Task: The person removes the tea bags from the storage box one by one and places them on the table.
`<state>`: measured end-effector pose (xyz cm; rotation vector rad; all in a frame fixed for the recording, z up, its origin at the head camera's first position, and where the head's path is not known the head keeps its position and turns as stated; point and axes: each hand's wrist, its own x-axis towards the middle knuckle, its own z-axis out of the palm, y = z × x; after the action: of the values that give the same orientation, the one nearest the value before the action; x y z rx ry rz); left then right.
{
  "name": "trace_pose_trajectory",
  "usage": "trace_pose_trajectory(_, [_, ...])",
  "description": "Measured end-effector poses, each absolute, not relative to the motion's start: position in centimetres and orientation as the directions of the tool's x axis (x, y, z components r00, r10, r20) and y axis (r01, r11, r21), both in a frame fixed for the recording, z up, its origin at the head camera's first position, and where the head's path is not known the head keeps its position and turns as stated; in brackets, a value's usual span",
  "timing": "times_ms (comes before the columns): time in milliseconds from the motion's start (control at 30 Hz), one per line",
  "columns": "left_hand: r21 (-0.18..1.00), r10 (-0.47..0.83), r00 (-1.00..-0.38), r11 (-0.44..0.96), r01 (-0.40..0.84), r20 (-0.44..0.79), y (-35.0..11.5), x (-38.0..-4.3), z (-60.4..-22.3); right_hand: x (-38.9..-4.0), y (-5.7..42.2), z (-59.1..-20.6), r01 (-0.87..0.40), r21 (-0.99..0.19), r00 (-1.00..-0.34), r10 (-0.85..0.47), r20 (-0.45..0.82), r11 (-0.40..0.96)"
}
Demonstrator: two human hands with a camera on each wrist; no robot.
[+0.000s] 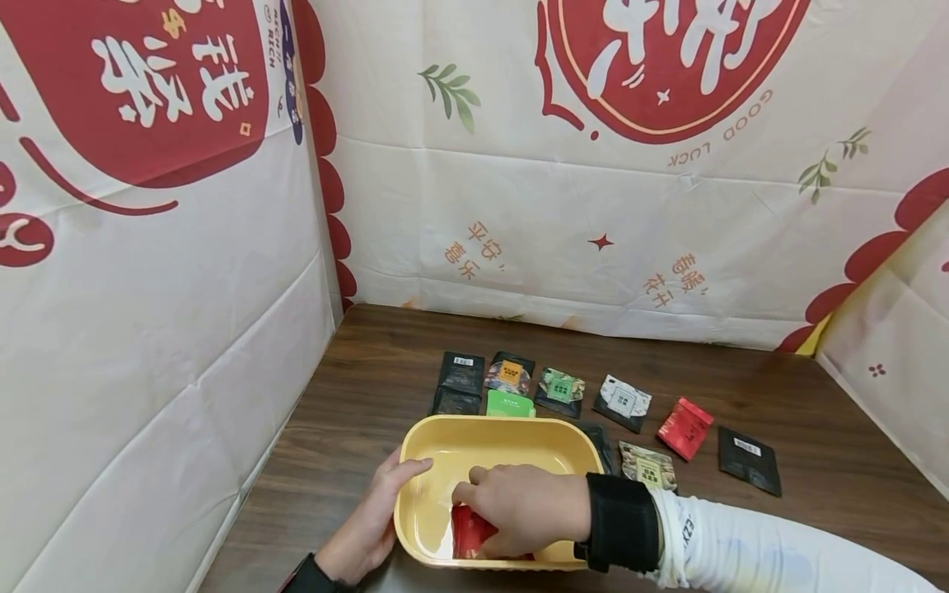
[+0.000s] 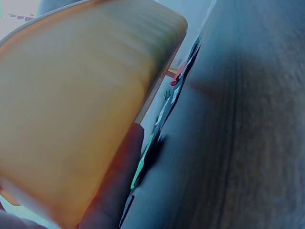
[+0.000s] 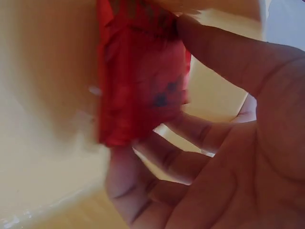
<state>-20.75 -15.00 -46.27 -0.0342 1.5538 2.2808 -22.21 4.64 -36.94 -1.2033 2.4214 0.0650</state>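
Note:
A yellow plastic basin [image 1: 418, 494] is held by my left hand [image 1: 374, 502], its thumb over the left rim and its fingers against the outside. In the left wrist view the basin [image 2: 81, 95] shows its outer wall, with a finger [image 2: 116, 186] along its underside. Inside it, my right hand [image 1: 519, 506] grips a red packet [image 1: 469, 531]. The right wrist view shows this shiny red packet [image 3: 143, 81] between the thumb [image 3: 214, 52] and the curled fingers. Part of the packet is hidden behind the right hand in the head view.
Beyond the basin on the brown wooden table [image 1: 334, 412] lie several small packets, among them a black packet [image 1: 749, 461], a red packet [image 1: 685, 428], a white-and-black packet [image 1: 623, 402] and a green packet [image 1: 510, 403]. Printed white cloth [image 1: 593, 206] encloses the table.

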Motion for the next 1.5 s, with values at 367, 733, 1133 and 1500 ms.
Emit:
trace_pose_trajectory(367, [0.886,0.301,-0.928,-0.336,-0.32,-0.221,-15.0,-20.6,-46.6,-22.0,7.0,-33.9,-0.714,-0.315,-0.585,-0.78,-0.222,0.626])
trace_pose_trajectory(733, [0.885,0.309,-0.925,-0.333,-0.325,-0.223,-15.0,-20.9,-46.3,-21.5,16.2,-32.2,-0.424,-0.594,-0.891,-0.432,0.138,0.684])
trace_pose_trajectory(1133, [0.891,0.328,-0.916,-0.308,-0.334,-0.231,-14.8,-20.8,-46.1,-19.0,29.2,-36.3,0.041,-0.528,-0.998,0.057,0.015,0.849])
trace_pose_trajectory(1500, [0.896,0.31,-0.913,-0.272,-0.351,-0.264,-14.3,-20.8,-46.6,-18.3,36.3,-42.1,0.345,-0.453,-0.921,0.204,-0.331,0.822])
